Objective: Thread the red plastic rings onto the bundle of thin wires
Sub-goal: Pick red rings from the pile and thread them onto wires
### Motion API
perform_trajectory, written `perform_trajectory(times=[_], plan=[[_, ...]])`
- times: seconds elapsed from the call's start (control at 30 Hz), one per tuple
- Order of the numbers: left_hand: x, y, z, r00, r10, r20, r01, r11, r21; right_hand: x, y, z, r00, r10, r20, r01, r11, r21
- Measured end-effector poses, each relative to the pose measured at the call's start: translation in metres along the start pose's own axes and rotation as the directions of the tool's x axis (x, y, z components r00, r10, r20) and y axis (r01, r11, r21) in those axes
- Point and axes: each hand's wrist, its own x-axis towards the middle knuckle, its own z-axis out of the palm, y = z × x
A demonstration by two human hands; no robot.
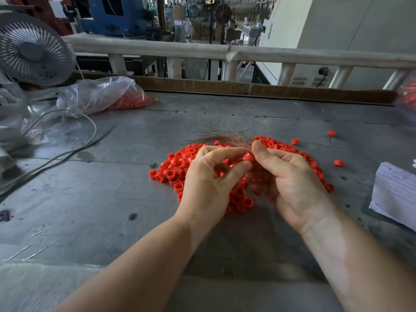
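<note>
A heap of several red plastic rings (177,165) lies on the grey metal table (94,194), spreading under both hands. My left hand (209,185) pinches one red ring (247,156) between thumb and forefinger. My right hand (290,179) grips the bundle of thin copper-coloured wires (225,137), whose loose ends fan out up and to the left from my thumb. The ring sits right at the point where the wires leave my right fingers. How far the wires go through the ring is hidden by my fingers.
A clear plastic bag (101,95) with more red rings lies at the back left, beside a white fan (31,50) and a grey cable (67,152). Stray rings (338,162) lie to the right, near a sheet of paper (396,194). A cardboard strip (247,87) lines the far edge.
</note>
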Motion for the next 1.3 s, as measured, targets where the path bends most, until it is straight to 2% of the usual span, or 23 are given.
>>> perform_trajectory(times=[0.13,0.27,0.6,0.7,0.83,1.1,1.3], plan=[[-0.001,0.001,0.0,1.0,-0.003,0.024,0.003,1.0,0.015,0.001,-0.003,-0.003,0.986,0.128,0.111,-0.133,0.99,0.038],[-0.002,0.002,0.001,0.998,0.008,0.059,-0.011,0.999,0.043,0.001,-0.004,-0.007,0.969,0.167,0.184,-0.189,0.975,0.112],[-0.005,0.004,0.003,0.997,0.062,0.047,-0.065,0.995,0.069,0.002,-0.002,-0.005,0.974,0.173,0.144,-0.192,0.973,0.13],[-0.004,0.005,0.001,0.995,0.01,0.096,-0.009,1.0,-0.005,0.003,-0.001,-0.004,0.979,0.16,0.124,-0.176,0.976,0.13],[-0.004,0.008,-0.002,0.985,-0.079,0.155,0.12,0.953,-0.277,0.003,-0.003,-0.003,0.988,0.123,0.093,-0.136,0.98,0.148],[-0.006,0.009,0.0,0.983,-0.092,0.159,0.141,0.931,-0.336,0.002,0.0,0.0,0.998,0.064,0.027,-0.066,0.991,0.116],[-0.006,0.008,0.0,0.984,-0.102,0.146,0.145,0.934,-0.327,0.0,0.001,0.003,0.998,0.048,0.031,-0.051,0.992,0.119]])
